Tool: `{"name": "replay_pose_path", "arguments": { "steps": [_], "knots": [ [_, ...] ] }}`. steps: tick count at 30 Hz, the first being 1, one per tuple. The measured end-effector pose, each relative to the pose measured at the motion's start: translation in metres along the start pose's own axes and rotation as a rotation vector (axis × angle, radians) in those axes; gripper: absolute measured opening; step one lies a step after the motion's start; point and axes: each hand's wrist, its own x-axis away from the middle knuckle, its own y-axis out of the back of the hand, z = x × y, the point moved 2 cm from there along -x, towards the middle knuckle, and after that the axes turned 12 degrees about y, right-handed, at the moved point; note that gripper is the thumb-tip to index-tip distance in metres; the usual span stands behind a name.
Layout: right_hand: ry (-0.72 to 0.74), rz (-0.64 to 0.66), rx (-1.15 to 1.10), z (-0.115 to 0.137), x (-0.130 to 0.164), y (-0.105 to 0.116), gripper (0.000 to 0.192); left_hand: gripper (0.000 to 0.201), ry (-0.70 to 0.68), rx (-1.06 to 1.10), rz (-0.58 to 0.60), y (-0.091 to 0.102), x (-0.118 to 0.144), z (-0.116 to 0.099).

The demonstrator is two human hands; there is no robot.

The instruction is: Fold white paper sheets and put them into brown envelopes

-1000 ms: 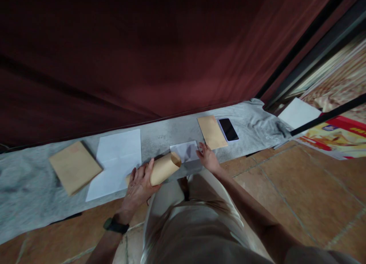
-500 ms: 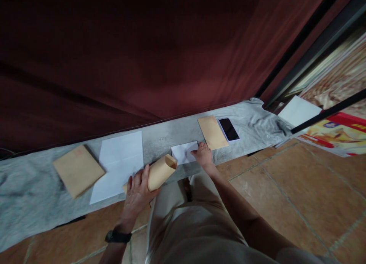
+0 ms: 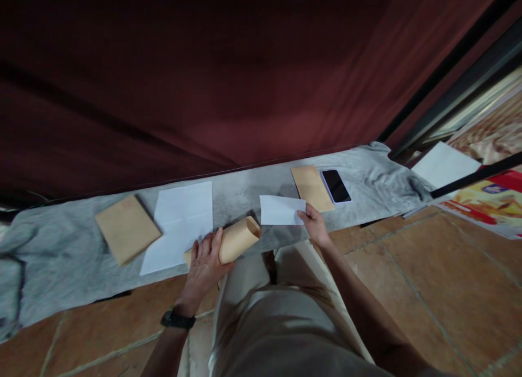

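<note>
My left hand grips a brown paper envelope whose mouth gapes open toward the right. A folded white sheet of paper is pinched at its right end by my right hand, raised a little above the cloth. The sheet's left end is a short way from the envelope's mouth. Partly under my left hand's fingertips lies a larger white sheet. Beyond my right hand, another brown envelope lies flat.
A stack of brown envelopes rests at the left on the grey cloth. A phone lies right of the flat envelope. Behind the narrow surface hangs a dark red curtain. A printed box stands at far right.
My right hand has lifted the folded white sheet off the cloth, gripping its right end. My left hand keeps hold of the envelope. The whole view has shifted slightly.
</note>
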Motion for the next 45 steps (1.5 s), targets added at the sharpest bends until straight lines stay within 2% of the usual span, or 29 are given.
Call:
{"name": "replay_pose_path", "arguments": {
  "steps": [3, 7, 17, 24, 29, 33, 41, 45],
  "knots": [
    [-0.101, -0.076, -0.204, 0.001, 0.009, 0.007, 0.039, 0.104, -0.007, -0.002, 0.0, -0.001, -0.002, -0.002],
    [-0.125, -0.086, -0.225, 0.0, 0.016, 0.008, 0.039, 0.102, -0.041, -0.013, -0.01, -0.002, -0.004, -0.004],
    [-0.052, 0.124, -0.052, -0.002, 0.01, 0.014, 0.026, 0.096, -0.086, -0.028, -0.056, -0.002, -0.008, -0.011],
    [-0.106, 0.288, -0.061, 0.006, -0.003, 0.021, 0.028, 0.086, -0.103, -0.072, -0.101, 0.004, -0.012, -0.021],
    [-0.122, 0.402, 0.023, 0.015, -0.008, 0.02, 0.027, 0.081, -0.13, -0.085, -0.094, 0.007, -0.014, -0.026],
    [-0.022, 0.422, 0.125, 0.024, -0.003, 0.008, 0.034, 0.083, -0.116, -0.057, -0.09, 0.005, -0.016, -0.029],
    [0.197, 0.412, 0.295, 0.034, 0.013, -0.033, 0.042, 0.092, -0.138, -0.012, -0.123, 0.0, -0.021, -0.039],
    [0.232, 0.403, 0.435, 0.035, 0.018, -0.046, 0.039, 0.091, -0.161, 0.02, -0.121, 0.003, -0.022, -0.046]
  ]
}}
